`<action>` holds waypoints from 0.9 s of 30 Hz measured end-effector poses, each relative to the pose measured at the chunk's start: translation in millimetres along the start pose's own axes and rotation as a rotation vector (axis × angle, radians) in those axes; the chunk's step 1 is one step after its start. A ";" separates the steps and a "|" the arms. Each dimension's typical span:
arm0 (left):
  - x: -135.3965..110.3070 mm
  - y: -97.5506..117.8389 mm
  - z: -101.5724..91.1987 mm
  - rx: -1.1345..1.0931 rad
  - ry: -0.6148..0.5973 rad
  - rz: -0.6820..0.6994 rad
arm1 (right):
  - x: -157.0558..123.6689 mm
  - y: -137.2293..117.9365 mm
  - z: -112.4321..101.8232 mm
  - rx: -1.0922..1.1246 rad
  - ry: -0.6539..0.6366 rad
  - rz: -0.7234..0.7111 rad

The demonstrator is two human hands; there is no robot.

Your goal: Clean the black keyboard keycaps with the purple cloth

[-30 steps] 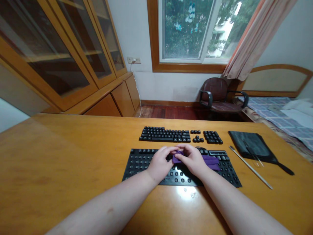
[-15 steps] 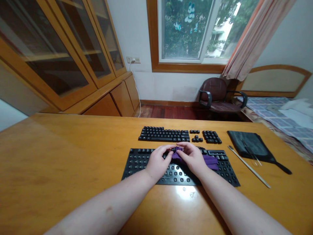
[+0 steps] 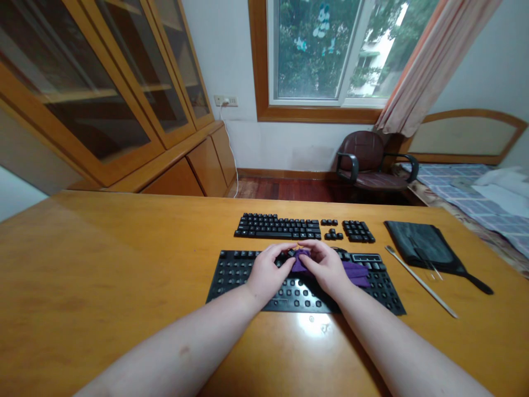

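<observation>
A black keyboard base with most keycaps taken off lies on the wooden desk in front of me. Both hands meet over its upper middle. My left hand pinches a small black keycap at the fingertips. My right hand is closed on a purple cloth, pressing it against that keycap; the cloth trails right across the base. Behind the base, the removed keycaps are laid out in keyboard order.
A dark pouch with a black-handled tool lies at the right, and a thin pale stick beside it. Beyond the desk stand a brown armchair, a bed and glass-door cabinets.
The hands shifted slightly up over the base's top rows and stay together on the cloth and keycap. Nothing else moved.
</observation>
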State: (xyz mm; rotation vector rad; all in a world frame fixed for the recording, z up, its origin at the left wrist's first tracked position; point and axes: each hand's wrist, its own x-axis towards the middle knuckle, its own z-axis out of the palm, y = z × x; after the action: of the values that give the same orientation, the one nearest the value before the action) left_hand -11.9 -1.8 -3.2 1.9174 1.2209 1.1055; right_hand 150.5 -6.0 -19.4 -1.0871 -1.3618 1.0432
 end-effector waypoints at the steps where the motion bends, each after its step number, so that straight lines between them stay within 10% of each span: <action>1: 1.2 2.2 -2.1 0.010 -0.008 -0.001 | 0.3 0.1 -0.1 0.002 0.013 -0.004; 13: 36.5 20.4 -64.5 0.409 -0.386 0.068 | 1.4 1.5 0.8 -0.034 0.061 0.030; 27: 32.3 0.1 -57.8 0.668 -0.608 0.008 | 0.7 -0.1 0.4 -0.054 0.038 0.034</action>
State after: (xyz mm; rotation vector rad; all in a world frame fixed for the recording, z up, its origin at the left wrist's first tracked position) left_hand -55.4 30.9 34.6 2.4754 1.2976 0.0429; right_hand 150.2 -5.4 -19.2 -1.1677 -1.3516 1.0110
